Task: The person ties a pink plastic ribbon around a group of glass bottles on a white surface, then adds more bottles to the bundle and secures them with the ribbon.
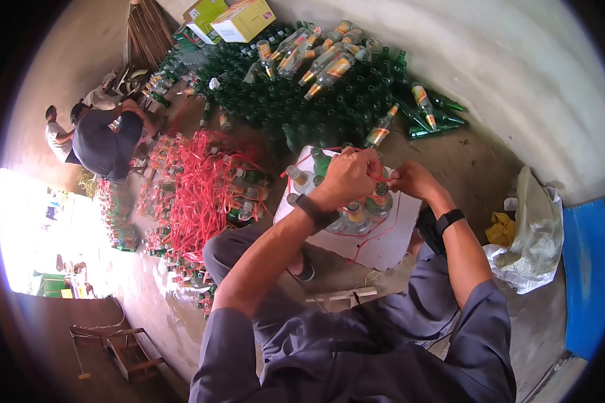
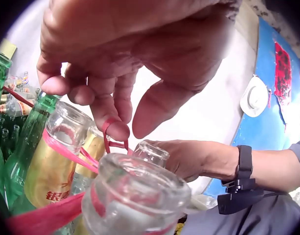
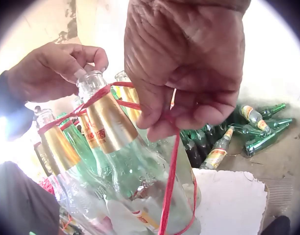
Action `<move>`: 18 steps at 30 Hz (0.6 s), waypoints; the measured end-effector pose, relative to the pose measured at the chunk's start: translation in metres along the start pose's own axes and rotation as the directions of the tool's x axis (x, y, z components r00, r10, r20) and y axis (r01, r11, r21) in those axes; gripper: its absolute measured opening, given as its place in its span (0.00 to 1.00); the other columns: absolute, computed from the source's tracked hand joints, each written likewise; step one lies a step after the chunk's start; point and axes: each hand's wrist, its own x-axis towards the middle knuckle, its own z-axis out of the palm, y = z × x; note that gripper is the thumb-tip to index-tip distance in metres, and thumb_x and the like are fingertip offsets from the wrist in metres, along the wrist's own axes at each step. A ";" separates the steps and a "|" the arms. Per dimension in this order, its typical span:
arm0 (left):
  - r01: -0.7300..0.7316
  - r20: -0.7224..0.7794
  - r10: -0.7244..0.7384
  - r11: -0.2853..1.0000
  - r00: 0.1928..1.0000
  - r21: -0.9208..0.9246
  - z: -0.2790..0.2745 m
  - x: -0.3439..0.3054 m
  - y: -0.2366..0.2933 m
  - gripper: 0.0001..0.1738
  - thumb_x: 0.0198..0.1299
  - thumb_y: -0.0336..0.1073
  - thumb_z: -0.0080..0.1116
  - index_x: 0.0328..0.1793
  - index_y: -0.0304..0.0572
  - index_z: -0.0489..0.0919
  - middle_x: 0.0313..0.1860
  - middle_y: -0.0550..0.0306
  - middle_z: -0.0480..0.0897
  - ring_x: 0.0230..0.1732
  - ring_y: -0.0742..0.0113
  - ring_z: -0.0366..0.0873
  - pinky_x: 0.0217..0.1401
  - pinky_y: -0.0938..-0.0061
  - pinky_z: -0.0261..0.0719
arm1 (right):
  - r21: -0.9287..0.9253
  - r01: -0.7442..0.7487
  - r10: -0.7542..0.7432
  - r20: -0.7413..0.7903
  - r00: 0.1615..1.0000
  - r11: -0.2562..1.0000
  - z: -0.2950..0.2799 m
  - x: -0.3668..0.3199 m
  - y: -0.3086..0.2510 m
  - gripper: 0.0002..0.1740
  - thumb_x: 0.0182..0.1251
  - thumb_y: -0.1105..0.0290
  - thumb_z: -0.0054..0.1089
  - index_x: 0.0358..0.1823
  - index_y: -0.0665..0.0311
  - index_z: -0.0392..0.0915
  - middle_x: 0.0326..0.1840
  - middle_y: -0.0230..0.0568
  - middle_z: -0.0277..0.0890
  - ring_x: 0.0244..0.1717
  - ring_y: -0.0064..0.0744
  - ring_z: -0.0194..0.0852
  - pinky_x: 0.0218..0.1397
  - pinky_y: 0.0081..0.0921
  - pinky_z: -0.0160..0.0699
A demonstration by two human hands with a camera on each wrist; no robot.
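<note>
A group of clear and green glass bottles (image 3: 115,127), some with gold neck labels, stands on a white board (image 1: 395,232). Red plastic string (image 3: 170,191) runs around their necks. My left hand (image 1: 345,178) is over the bottle tops; in the left wrist view a loop of the string hangs round one fingertip, with the thumb close beside it. On the near right side of the group, my right hand (image 1: 417,181) pinches the string, and a length hangs from its fingers in the right wrist view. Each wrist wears a black strap.
Many green bottles (image 1: 269,107) stand behind the board, labelled ones lying on top. Bottles under tangled red string (image 1: 198,195) stand to the left. Two people (image 1: 104,144) are farther left. A white sack (image 1: 534,235) and blue panel (image 1: 590,275) are at right.
</note>
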 end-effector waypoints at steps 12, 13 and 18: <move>0.030 0.038 -0.028 0.999 0.999 -0.043 -0.004 0.005 -0.005 0.09 0.46 0.30 0.62 0.35 0.36 0.79 0.28 0.49 0.83 0.33 0.57 0.83 0.38 0.65 0.79 | 0.392 -0.317 0.279 0.152 0.948 0.863 -0.025 -0.017 -0.017 0.09 0.66 0.69 0.62 0.35 0.68 0.84 0.26 0.33 0.81 0.25 0.24 0.78 0.32 0.29 0.85; 0.059 0.054 -0.055 0.996 0.997 -0.071 -0.005 0.005 -0.003 0.09 0.46 0.30 0.62 0.35 0.36 0.79 0.28 0.50 0.83 0.32 0.58 0.83 0.38 0.66 0.78 | 0.518 -0.331 0.271 0.191 0.944 0.789 -0.029 -0.017 -0.017 0.08 0.66 0.70 0.62 0.37 0.68 0.83 0.25 0.32 0.78 0.25 0.24 0.78 0.34 0.31 0.88; 0.054 0.068 -0.051 0.997 0.996 -0.048 -0.006 0.005 0.002 0.09 0.46 0.30 0.63 0.35 0.36 0.79 0.27 0.52 0.82 0.31 0.60 0.82 0.37 0.67 0.78 | 0.676 -0.318 0.239 0.212 0.948 0.664 -0.037 -0.024 -0.023 0.07 0.65 0.70 0.63 0.36 0.67 0.82 0.20 0.28 0.68 0.23 0.23 0.75 0.35 0.34 0.92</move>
